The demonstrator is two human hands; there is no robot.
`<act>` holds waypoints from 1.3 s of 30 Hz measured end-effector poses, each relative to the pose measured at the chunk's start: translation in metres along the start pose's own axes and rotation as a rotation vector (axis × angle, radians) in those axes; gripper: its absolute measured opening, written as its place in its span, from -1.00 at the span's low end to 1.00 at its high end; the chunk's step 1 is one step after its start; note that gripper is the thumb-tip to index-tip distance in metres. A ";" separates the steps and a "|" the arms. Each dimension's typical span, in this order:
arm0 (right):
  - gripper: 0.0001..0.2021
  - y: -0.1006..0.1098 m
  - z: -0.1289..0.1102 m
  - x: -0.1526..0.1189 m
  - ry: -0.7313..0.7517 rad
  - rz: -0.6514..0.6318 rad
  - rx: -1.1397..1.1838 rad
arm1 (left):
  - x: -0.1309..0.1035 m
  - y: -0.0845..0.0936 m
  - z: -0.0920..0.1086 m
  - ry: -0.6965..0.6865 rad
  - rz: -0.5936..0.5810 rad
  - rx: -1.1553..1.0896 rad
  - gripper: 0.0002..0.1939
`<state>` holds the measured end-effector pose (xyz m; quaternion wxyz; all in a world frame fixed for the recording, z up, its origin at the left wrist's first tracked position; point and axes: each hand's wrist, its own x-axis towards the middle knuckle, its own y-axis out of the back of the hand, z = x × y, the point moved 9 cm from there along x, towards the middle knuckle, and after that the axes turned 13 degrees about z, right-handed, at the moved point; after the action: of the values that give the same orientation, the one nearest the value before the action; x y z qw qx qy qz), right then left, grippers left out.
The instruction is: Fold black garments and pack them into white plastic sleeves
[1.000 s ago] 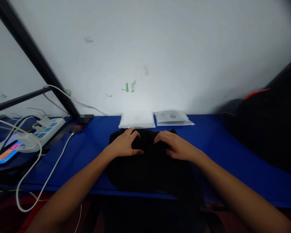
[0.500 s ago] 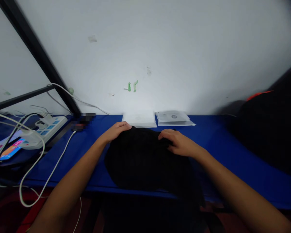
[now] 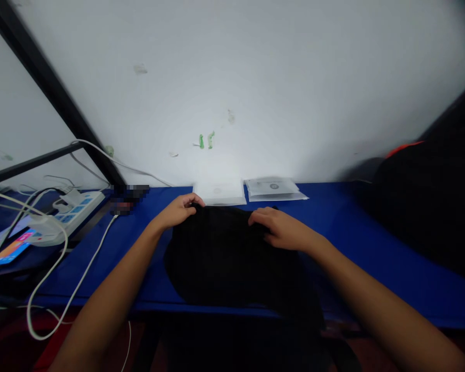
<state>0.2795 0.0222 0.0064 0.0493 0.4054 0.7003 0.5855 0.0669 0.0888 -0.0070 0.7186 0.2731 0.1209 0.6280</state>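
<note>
A piece of black cloth [image 3: 228,258] lies in front of me on the blue table [image 3: 356,258], its near right part hanging over the front edge. It is too dark to tell what kind of garment or bag it is. My left hand [image 3: 182,209] pinches its far left corner between thumb and fingers. At the far right side, my right hand [image 3: 277,227] has its fingers curled over the cloth's upper edge. Just beyond the cloth lie a white packet [image 3: 220,194] and a clear plastic packet [image 3: 273,190] with a round dark mark.
At the left, a white power strip [image 3: 73,214] with plugs and cables sits near a lit phone [image 3: 13,248]. A white cable [image 3: 96,253] loops over the table's front edge. A large black bulk [image 3: 430,206] with an orange strip stands at the right. Behind rises a white wall [image 3: 275,93].
My left hand's thumb and fingers have closed more tightly on the cloth's corner. My right hand stays on the cloth. The view has shifted slightly.
</note>
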 end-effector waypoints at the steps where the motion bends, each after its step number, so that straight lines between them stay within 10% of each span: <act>1: -0.59 -0.001 0.000 0.000 0.001 -0.004 -0.007 | 0.000 0.000 0.001 -0.014 -0.010 0.016 -0.67; 10: -0.65 -0.005 0.000 0.000 -0.022 -0.052 -0.036 | 0.001 0.012 0.001 -0.053 0.079 0.238 -0.69; 16: -0.75 -0.011 0.000 -0.003 -0.018 -0.125 -0.034 | 0.000 0.021 0.016 -0.353 0.120 0.729 -0.78; 21: -0.76 -0.006 -0.004 -0.001 -0.002 -0.086 0.003 | -0.015 0.009 0.047 -0.525 0.064 0.598 -0.89; 27: -0.59 -0.006 -0.002 0.000 -0.034 -0.096 0.054 | -0.027 -0.031 0.023 -0.233 -0.296 0.351 -0.57; 39: -0.80 -0.003 0.001 -0.002 -0.079 -0.140 0.073 | -0.020 -0.037 0.015 -0.242 -0.222 0.389 -0.66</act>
<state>0.2801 0.0216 0.0029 0.1027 0.3799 0.7452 0.5383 0.1018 0.0638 -0.0176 0.7262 0.4644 0.1819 0.4731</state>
